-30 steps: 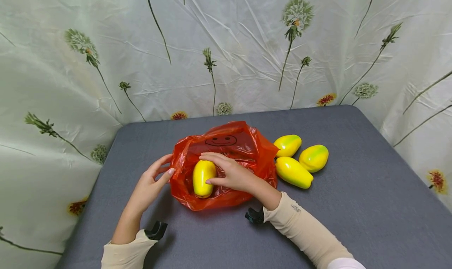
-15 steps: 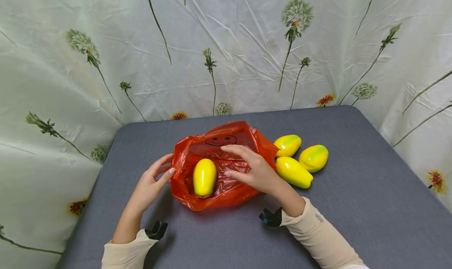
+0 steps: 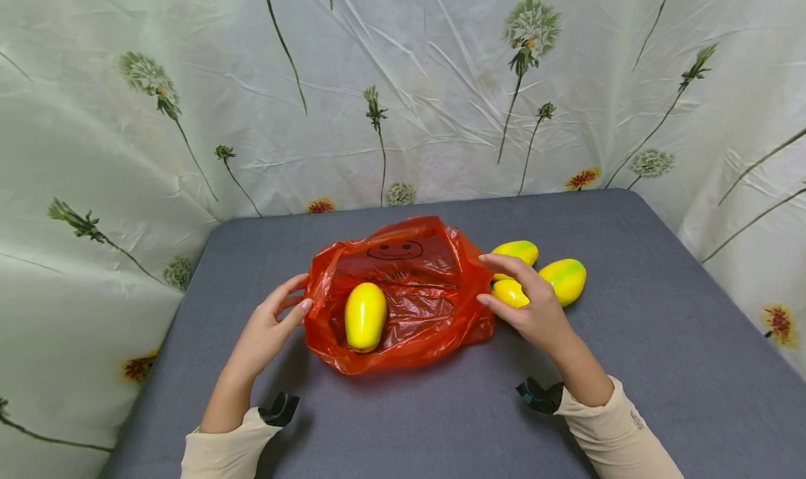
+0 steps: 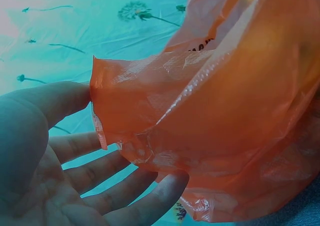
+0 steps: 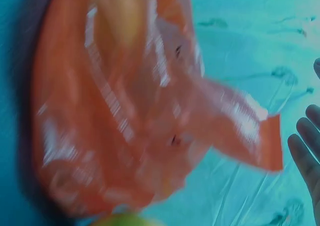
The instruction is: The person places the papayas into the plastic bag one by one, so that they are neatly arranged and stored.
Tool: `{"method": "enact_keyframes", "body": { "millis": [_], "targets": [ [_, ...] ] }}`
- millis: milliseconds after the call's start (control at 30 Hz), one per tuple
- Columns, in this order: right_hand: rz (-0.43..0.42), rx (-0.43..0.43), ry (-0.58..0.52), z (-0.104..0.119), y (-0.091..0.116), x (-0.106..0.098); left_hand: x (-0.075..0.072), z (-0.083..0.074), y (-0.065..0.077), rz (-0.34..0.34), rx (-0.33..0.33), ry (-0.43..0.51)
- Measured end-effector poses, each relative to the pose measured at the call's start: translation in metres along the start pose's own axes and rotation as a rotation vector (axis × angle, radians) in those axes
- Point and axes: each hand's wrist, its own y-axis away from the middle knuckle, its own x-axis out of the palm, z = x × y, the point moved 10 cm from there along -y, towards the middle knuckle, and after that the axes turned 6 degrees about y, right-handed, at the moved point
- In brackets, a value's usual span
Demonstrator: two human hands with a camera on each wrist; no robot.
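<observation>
A red plastic bag (image 3: 403, 359) with a smiley print lies open-mouthed on the table. Inside it, toward the left, rests one yellow papaya (image 3: 365, 318). My left hand (image 3: 267, 335) touches the bag's left side with thumb and spread fingers; the left wrist view shows its fingers (image 4: 122, 188) fairly straight against the plastic. Beside the bag's right side, my right hand (image 3: 538, 308) holds nothing, its thumb and fingers apart. It hovers before three loose papayas: one behind (image 3: 518, 250), one to the right (image 3: 567, 281) and one partly hidden (image 3: 508, 294) by the hand.
The grey table (image 3: 390, 423) extends around the bag, with rounded back corners. Behind it hangs a pale curtain (image 3: 441, 129) printed with dandelions. A bag handle (image 5: 245, 128) sticks out near the right hand in the right wrist view.
My right hand has let go of the papaya inside the bag, then moved out rightward to the loose papayas. My left hand and the bag have stayed in place.
</observation>
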Motion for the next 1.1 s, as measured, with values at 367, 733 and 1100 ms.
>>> {"method": "enact_keyframes", "body": {
  "millis": [367, 733, 1100],
  "targets": [
    [0.023, 0.228, 0.206, -0.063, 0.05, -0.029, -0.001, 0.001, 0.0, -0.002, 0.002, -0.012],
    [0.246, 0.472, 0.271, -0.114, 0.077, -0.022, 0.0, 0.0, 0.0, 0.002, 0.004, -0.011],
    [0.34, 0.469, 0.313, -0.126, 0.088, -0.012, 0.0, 0.0, 0.0, 0.001, 0.005, 0.005]
  ]
}}
